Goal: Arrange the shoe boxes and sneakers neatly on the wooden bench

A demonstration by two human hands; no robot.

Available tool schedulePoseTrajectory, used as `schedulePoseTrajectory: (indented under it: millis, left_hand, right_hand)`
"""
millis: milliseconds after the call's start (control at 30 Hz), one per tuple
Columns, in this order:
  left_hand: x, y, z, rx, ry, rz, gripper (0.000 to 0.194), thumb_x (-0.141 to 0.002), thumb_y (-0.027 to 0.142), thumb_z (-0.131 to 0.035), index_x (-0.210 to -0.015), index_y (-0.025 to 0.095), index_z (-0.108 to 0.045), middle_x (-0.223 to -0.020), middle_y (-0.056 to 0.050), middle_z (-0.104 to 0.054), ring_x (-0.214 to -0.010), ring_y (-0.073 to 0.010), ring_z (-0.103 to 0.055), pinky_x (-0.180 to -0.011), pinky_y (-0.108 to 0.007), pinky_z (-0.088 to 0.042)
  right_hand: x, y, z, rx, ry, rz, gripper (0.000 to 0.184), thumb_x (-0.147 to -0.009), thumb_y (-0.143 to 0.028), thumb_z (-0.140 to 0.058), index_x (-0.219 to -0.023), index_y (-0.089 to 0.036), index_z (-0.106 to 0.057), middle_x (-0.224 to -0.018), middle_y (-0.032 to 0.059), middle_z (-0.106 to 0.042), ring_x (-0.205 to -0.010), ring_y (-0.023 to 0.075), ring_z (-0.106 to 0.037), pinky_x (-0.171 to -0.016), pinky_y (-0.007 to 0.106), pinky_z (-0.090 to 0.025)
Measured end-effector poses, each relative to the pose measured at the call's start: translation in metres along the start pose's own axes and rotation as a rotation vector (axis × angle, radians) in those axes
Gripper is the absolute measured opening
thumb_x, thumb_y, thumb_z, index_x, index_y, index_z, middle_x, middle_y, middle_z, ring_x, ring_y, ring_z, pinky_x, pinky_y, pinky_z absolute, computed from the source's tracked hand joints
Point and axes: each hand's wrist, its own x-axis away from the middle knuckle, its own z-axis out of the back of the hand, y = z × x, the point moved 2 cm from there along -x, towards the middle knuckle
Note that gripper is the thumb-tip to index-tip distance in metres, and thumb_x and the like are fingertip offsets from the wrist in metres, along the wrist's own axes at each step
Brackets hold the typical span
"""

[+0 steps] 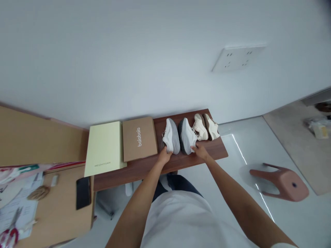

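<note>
My left hand grips the near end of a white sneaker with a grey sole. My right hand has its fingers closed on the near end of another white sneaker, whose sole looks darker. Both sneakers lie tilted on their sides on a brown wooden bench, soles turned toward each other with a narrow gap between. To the right of them is a smaller cream pair, a left shoe and a right shoe, with brown soles.
Left of the sneakers sit a brown shoebox and a pale yellow box. A table at lower left carries a phone, scissors and papers. A pink stool stands on the floor at right. The wall runs behind the bench.
</note>
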Motion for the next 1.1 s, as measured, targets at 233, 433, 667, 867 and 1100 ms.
schedulePoseTrajectory:
  millis: [233,433,667,867,1100]
  left_hand:
    - [0.01,0.009,0.008,-0.136,0.074,-0.125,0.046,-0.094,0.022,-0.06,-0.138,0.008,-0.059,-0.142,-0.019,-0.063,-0.134,-0.0291,-0.059,-0.113,-0.038,-0.044]
    - [0.022,0.034,0.02,-0.355,0.157,-0.296,0.038,-0.094,0.021,-0.058,-0.131,0.013,-0.064,-0.134,-0.016,-0.067,-0.131,-0.0282,-0.059,-0.112,-0.038,-0.044]
    - [0.025,0.072,0.024,-0.654,0.097,-0.236,0.029,-0.097,0.026,-0.055,-0.124,0.018,-0.065,-0.118,-0.015,-0.072,-0.125,-0.0294,-0.06,-0.101,-0.04,-0.048]
    - [0.014,0.077,0.021,-0.746,0.064,-0.232,0.03,-0.096,0.02,-0.053,-0.124,0.017,-0.064,-0.12,-0.015,-0.072,-0.126,-0.0296,-0.059,-0.102,-0.041,-0.046]
    - [0.009,0.073,0.018,-0.791,0.063,-0.218,0.03,-0.097,0.019,-0.052,-0.123,0.015,-0.066,-0.118,-0.016,-0.073,-0.122,-0.0295,-0.061,-0.101,-0.041,-0.047]
  right_hand:
    - [0.008,-0.03,0.006,0.123,0.055,0.133,0.028,-0.092,-0.045,-0.058,-0.09,-0.02,-0.068,-0.087,0.0064,-0.075,-0.087,0.0264,-0.07,-0.077,0.032,-0.05]
    - [0.013,-0.07,0.01,0.43,0.043,0.195,0.034,-0.097,-0.042,-0.061,-0.116,-0.016,-0.069,-0.102,0.0125,-0.076,-0.099,0.0265,-0.07,-0.081,0.03,-0.048]
    - [0.012,-0.11,-0.004,0.696,0.026,0.195,0.03,-0.104,-0.04,-0.052,-0.116,-0.018,-0.069,-0.11,0.0164,-0.074,-0.104,0.0265,-0.069,-0.079,0.029,-0.048]
    - [0.006,-0.122,-0.021,0.756,0.05,0.237,0.026,-0.106,-0.033,-0.049,-0.108,-0.016,-0.069,-0.107,0.0157,-0.076,-0.109,0.0261,-0.068,-0.082,0.029,-0.05]
    - [0.002,-0.119,-0.036,0.759,0.046,0.229,0.021,-0.104,-0.029,-0.052,-0.105,-0.016,-0.068,-0.107,0.0161,-0.076,-0.109,0.0252,-0.068,-0.083,0.03,-0.051]
